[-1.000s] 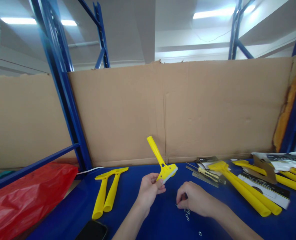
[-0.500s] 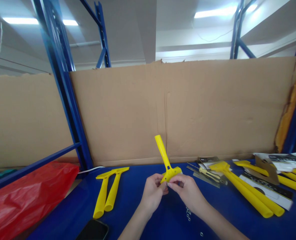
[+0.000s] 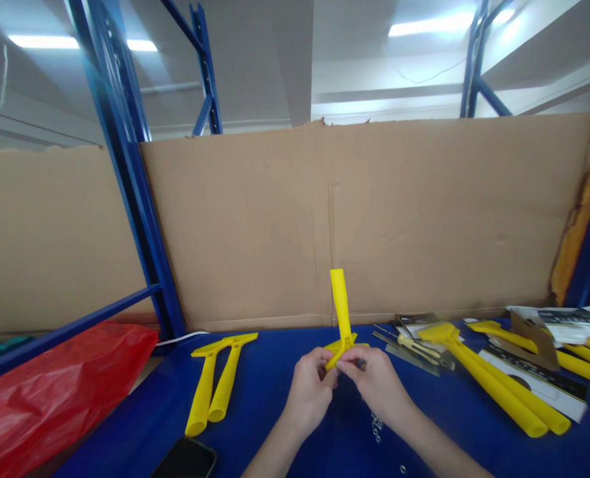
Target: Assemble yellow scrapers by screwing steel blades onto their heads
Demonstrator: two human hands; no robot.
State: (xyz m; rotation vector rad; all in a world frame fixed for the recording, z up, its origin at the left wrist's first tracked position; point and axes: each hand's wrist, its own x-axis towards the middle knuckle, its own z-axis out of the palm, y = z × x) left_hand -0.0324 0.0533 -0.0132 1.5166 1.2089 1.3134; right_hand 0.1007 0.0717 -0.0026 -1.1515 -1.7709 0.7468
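A yellow plastic scraper (image 3: 341,305) is held up over the blue tabletop, its round handle pointing upward and its wide head at the bottom. My left hand (image 3: 310,385) pinches the left end of the head between thumb and fingers. From the other side, my right hand (image 3: 377,382) has its thumb and fingertips closed at the head's lower edge; any small part between them is hidden. Below my right wrist, several small metal nuts (image 3: 376,428) lie on the table.
Two yellow scrapers (image 3: 225,382) lie at left, near a dark phone (image 3: 188,458) and a red plastic bag (image 3: 66,398). To the right are a screwdriver (image 3: 417,346), thin metal blades, more yellow scrapers (image 3: 498,388) and printed packaging (image 3: 533,378). A cardboard wall (image 3: 255,226) stands behind.
Both hands have turned the scraper: its handle swung from leaning left to nearly upright, and the head now shows more edge-on. The grip of both hands stays near the head.
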